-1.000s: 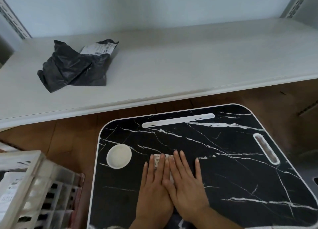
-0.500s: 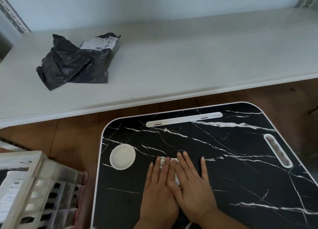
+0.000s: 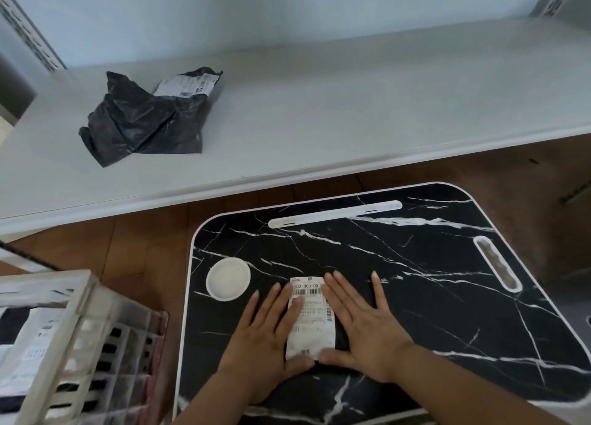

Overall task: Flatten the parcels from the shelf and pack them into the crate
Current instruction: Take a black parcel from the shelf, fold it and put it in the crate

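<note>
In the head view, a small parcel (image 3: 309, 320) was seen lying flat on the black marble-patterned bench (image 3: 415, 296), near the middle of its near edge. Its visible face was a white paper label with a barcode, over what seemed to be a dark wrapper that could hardly be told from the bench top. Its long axis ran from the near edge toward the far edge. The parcel was flanked by both hands: the left hand (image 3: 265, 335) was laid flat at its left side, fingers straight and overlapping the label's edge, and the right hand (image 3: 361, 325) was pressed flat at its right side, fingers spread. Nothing was gripped by either. The two hands were judged equally near.

A second parcel (image 3: 144, 121), crumpled black film with a white label, was left on the pale shelf (image 3: 351, 111), toward its left end. The white slatted crate (image 3: 64, 344) stood left of the bench, on the left hand's side, with labelled packets inside. A round white dish (image 3: 227, 279) sat near the bench's left edge.
</note>
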Demonstrator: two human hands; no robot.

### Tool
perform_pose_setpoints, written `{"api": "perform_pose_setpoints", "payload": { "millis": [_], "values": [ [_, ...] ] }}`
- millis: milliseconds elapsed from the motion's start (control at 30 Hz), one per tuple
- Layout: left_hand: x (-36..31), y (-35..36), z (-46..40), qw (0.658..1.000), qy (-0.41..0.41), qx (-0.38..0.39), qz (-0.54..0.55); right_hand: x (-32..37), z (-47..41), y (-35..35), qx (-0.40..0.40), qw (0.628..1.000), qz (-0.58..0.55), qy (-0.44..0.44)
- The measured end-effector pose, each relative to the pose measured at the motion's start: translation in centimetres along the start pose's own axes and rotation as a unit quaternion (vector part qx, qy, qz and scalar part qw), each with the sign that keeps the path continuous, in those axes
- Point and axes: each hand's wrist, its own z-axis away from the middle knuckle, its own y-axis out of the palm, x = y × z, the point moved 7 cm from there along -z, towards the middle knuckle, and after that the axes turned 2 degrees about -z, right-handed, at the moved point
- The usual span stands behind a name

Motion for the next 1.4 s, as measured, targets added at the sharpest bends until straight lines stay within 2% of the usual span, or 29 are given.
{"api": "perform_pose_setpoints", "payload": {
  "millis": [100, 233, 300, 400, 500, 633, 700, 767, 833, 900, 933, 1000, 1067, 1133, 1167, 1200, 1300, 1333, 1400],
  "values": [
    [-0.1, -0.2, -0.2, 1.0, -0.006, -0.012, 0.022, -0.3, -0.2, 0.1, 0.011, 1.0, -0.011, 0.016],
    [-0.3, -1.2, -0.5, 0.999, -0.022, 0.015, 0.034, -0.2, -0.7, 0.0, 0.031, 0.999, -0.019, 0.023],
    [-0.2, -1.6, -0.3, 0.999, -0.032, 0.021, 0.017, -0.4, -0.5, -0.2, 0.056, 0.998, -0.016, 0.027],
    [-0.2, -1.3, -0.1, 0.995, -0.064, 0.05, 0.059, -0.8, 0.3, -1.2, 0.094, 0.995, -0.004, 0.036],
    [-0.4, -1.6, 0.1, 0.996, -0.063, 0.053, 0.015, -1.2, 1.3, -0.8, 0.151, 0.986, -0.019, 0.063],
    [-0.6, -1.0, 0.4, 0.989, -0.085, 0.116, 0.018, -1.0, 1.4, -0.5, 0.181, 0.98, -0.028, 0.076],
    [-0.2, -1.1, 0.3, 0.983, -0.109, 0.143, 0.046, -1.1, 1.2, -0.9, 0.184, 0.979, -0.035, 0.08],
    [-0.2, -1.8, 0.2, 0.974, -0.126, 0.137, 0.128, -1.0, 1.0, -1.1, 0.198, 0.976, -0.04, 0.079],
    [0.2, -3.4, 0.3, 0.946, -0.183, 0.065, 0.261, -0.7, 0.8, -1.6, 0.19, 0.975, -0.073, 0.086],
    [1.1, -4.4, 1.1, 0.893, -0.284, -0.026, 0.348, -0.5, 0.9, -2.3, 0.153, 0.976, -0.115, 0.103],
    [1.3, -4.4, 1.7, 0.859, -0.337, -0.047, 0.382, -0.4, 0.9, -2.7, 0.125, 0.978, -0.127, 0.113],
    [0.9, -3.4, 2.5, 0.761, -0.415, -0.048, 0.496, 0.1, 1.3, -3.5, 0.076, 0.977, -0.149, 0.133],
    [-0.1, -2.2, 2.8, 0.651, -0.446, -0.037, 0.613, 0.5, 1.8, -3.6, 0.058, 0.97, -0.181, 0.154],
    [-0.8, -2.1, 2.9, 0.6, -0.439, -0.026, 0.668, 1.1, 2.3, -3.5, 0.057, 0.953, -0.25, 0.163],
    [-1.3, -2.5, 2.9, 0.588, -0.426, -0.015, 0.688, 1.5, 2.4, -3.7, 0.056, 0.941, -0.294, 0.16],
    [-1.7, -2.9, 2.9, 0.59, -0.409, -0.004, 0.696, 1.6, 2.6, -3.5, 0.066, 0.923, -0.344, 0.158],
    [-1.1, -5.0, 3.3, 0.649, -0.384, 0.005, 0.656, 2.8, 2.5, -5.3, 0.035, 0.868, -0.474, 0.141],
    [-0.7, -5.9, 3.5, 0.658, -0.373, 0.005, 0.654, 3.0, 2.4, -6.2, 0.02, 0.832, -0.533, 0.153],
    [0.2, -7.4, 4.1, 0.66, -0.341, -0.001, 0.67, 3.7, 2.1, -7.6, 0.021, 0.734, -0.655, 0.179]
  ]
}}
